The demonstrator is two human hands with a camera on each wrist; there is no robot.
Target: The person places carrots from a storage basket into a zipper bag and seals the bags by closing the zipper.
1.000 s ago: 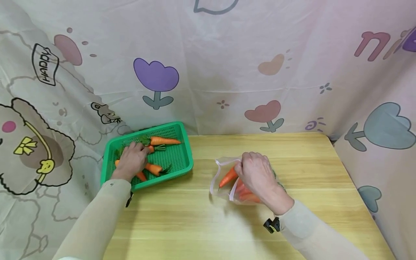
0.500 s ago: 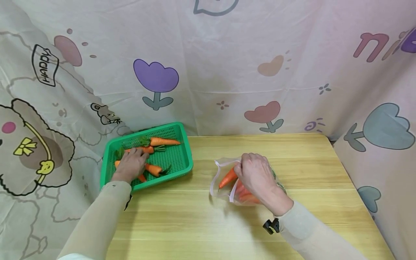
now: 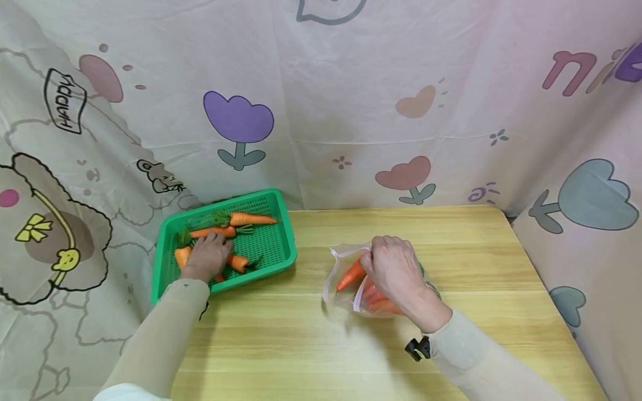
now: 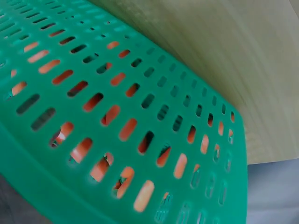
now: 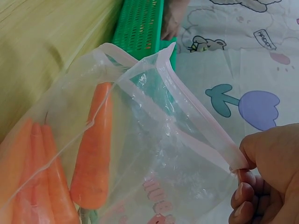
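Pinching the pink-edged rim of the clear bag (image 5: 182, 175), the right hand (image 3: 396, 273) had its grip clamped on that edge, the mouth gaping toward the green basket (image 3: 268, 271). The left hand (image 3: 208, 257) was down inside that basket, over its carrots (image 3: 253, 219); whether its grip had closed on one could not be told. Several bagged carrots (image 5: 93, 158) already lay within the plastic, one apart from a cluster, while at least four were left in the basket on the bench (image 3: 301, 356). Bagging looked partway done.
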